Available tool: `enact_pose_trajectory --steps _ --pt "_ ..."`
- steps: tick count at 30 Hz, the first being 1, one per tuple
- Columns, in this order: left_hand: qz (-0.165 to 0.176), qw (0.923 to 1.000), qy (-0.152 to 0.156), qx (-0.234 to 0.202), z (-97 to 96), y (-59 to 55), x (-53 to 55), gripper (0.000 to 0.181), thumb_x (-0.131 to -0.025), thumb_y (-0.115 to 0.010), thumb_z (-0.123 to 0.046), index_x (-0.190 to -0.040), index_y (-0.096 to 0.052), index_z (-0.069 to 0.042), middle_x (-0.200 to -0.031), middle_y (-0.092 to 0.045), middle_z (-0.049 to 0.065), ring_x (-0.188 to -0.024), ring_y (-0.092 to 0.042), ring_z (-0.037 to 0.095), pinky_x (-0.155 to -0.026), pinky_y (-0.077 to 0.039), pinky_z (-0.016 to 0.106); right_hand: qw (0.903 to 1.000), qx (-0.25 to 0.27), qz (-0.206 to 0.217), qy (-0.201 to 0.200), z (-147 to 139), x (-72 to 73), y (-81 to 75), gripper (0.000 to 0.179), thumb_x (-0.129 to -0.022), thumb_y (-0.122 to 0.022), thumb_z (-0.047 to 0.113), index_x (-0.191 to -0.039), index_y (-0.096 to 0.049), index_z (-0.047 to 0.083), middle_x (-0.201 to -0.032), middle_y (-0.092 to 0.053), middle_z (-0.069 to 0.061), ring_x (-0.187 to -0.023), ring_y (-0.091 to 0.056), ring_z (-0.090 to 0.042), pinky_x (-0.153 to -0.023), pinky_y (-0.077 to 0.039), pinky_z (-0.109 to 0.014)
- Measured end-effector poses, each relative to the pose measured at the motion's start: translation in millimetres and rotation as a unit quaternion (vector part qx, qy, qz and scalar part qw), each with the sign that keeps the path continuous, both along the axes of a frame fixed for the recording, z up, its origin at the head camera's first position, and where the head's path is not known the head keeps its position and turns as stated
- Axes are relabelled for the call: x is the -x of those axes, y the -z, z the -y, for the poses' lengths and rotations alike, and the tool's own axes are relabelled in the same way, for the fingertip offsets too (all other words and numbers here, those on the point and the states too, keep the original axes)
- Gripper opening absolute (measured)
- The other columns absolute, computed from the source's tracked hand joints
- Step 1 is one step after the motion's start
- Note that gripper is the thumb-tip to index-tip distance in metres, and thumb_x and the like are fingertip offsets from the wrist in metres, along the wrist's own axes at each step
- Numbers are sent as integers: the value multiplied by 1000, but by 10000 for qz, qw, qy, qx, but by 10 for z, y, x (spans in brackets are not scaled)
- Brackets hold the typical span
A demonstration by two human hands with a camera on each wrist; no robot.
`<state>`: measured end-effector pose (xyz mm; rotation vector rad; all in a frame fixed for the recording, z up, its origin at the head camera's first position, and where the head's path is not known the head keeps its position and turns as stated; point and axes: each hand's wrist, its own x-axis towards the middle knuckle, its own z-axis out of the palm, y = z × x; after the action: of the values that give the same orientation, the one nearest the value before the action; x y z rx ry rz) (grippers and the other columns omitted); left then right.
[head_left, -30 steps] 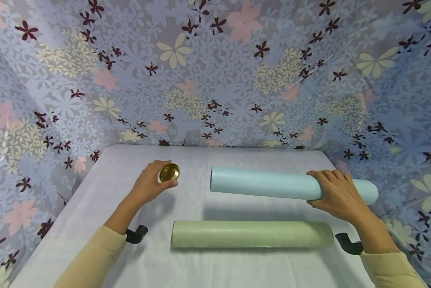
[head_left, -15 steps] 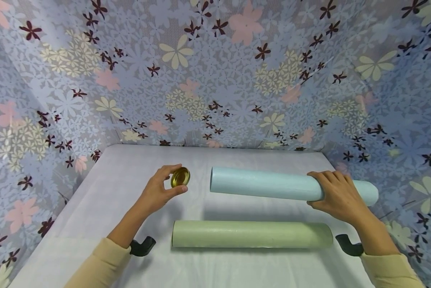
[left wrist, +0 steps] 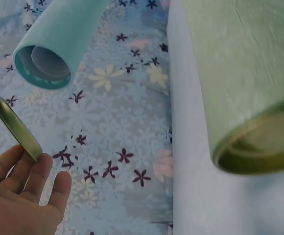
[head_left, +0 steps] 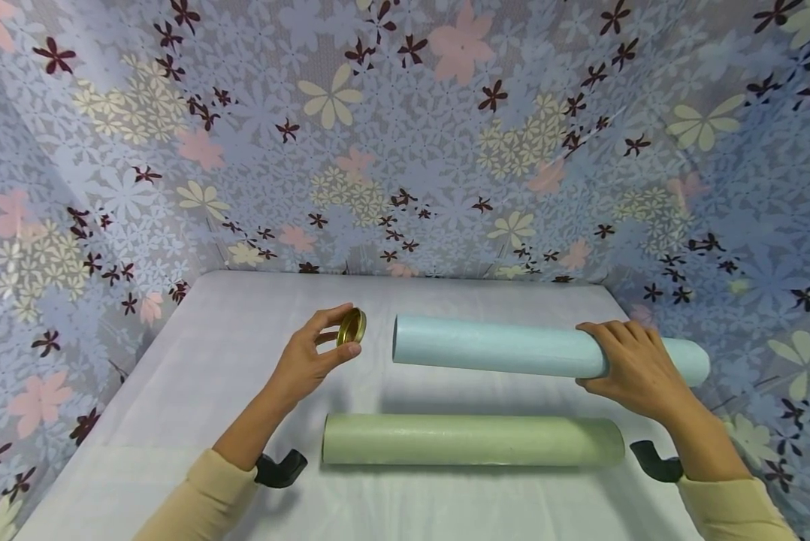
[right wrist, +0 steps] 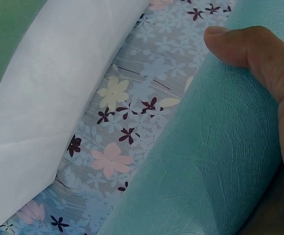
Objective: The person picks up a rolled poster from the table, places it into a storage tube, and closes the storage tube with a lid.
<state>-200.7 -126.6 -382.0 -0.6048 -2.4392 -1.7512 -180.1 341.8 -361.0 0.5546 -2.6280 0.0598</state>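
Observation:
Between thumb and fingertips, my left hand (head_left: 310, 353) pinches a round gold metal lid (head_left: 352, 327) by its rim, tilted nearly on edge. Just to its right is the open left end of a light blue tube (head_left: 486, 344), apart from the lid. My right hand (head_left: 631, 364) grips this tube near its right end and holds it above the table, roughly level. In the left wrist view the lid (left wrist: 19, 128) faces the hollow mouth of the blue tube (left wrist: 44, 66). The right wrist view has my thumb (right wrist: 230, 46) lying along the blue tube (right wrist: 201, 142).
A pale green tube (head_left: 473, 440) lies across the white table (head_left: 175, 391) in front of the blue one. The left wrist view shows a gold-coloured ring at its end (left wrist: 259, 142). Flowered cloth (head_left: 405, 150) hangs behind and at both sides.
My left hand has moved right with the lid, toward the blue tube's end, and the lid has turned from facing up to nearly edge-on. The right hand and blue tube have hardly moved.

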Motion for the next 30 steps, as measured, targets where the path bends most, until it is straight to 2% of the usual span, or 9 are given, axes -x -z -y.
enact_pose_trajectory --steps 5,9,13,18,25,30 --pt "265 9987 136 -408 -80 -3 -10 57 -87 -68 -25 -140 -44 -27 -138 -48 4 -128 -46 28 -100 -46 45 10000 31 -20 -39 5 -9 -7 79 -56 -87 28 -125 -52 14 -112 -61 -18 -103 -51 -41 -86 -34 -56" --pt "534 9953 321 -745 -149 0 -27 59 -89 -66 -23 -142 -41 -21 -140 -45 8 -125 -49 32 -92 -52 38 10000 36 -45 -49 15 -11 -11 79 -55 -88 29 -124 -52 14 -112 -61 -16 -103 -51 -40 -86 -34 -56" --pt "704 9916 512 -955 -216 17 -43 61 -90 -64 -23 -144 -38 -19 -144 -42 8 -125 -49 34 -92 -52 35 9999 28 -84 -72 22 -11 -18 79 -55 -87 29 -125 -53 14 -111 -61 -15 -103 -51 -40 -86 -34 -56" --pt "676 9902 682 -1013 -275 57 -58 62 -90 -64 -23 -145 -36 -19 -146 -40 5 -130 -44 32 -97 -49 40 9999 22 -90 -92 27 -13 -33 79 -55 -87 29 -125 -52 14 -110 -61 -16 -103 -50 -40 -84 -34 -55" --pt "617 9898 766 -1030 -331 90 -57 64 -89 -65 -22 -145 -36 -17 -148 -39 5 -134 -41 30 -102 -45 44 9999 6 -109 -113 28 -14 -41 78 -56 -87 29 -125 -52 13 -111 -61 -16 -103 -50 -40 -84 -34 -56" --pt "600 9905 805 -943 -360 89 -57 63 -89 -66 -23 -145 -37 -21 -149 -39 3 -134 -42 29 -105 -41 46 9998 -15 -148 -112 29 -13 -34 79 -55 -87 29 -124 -53 13 -110 -61 -16 -102 -51 -40 -83 -35 -56"
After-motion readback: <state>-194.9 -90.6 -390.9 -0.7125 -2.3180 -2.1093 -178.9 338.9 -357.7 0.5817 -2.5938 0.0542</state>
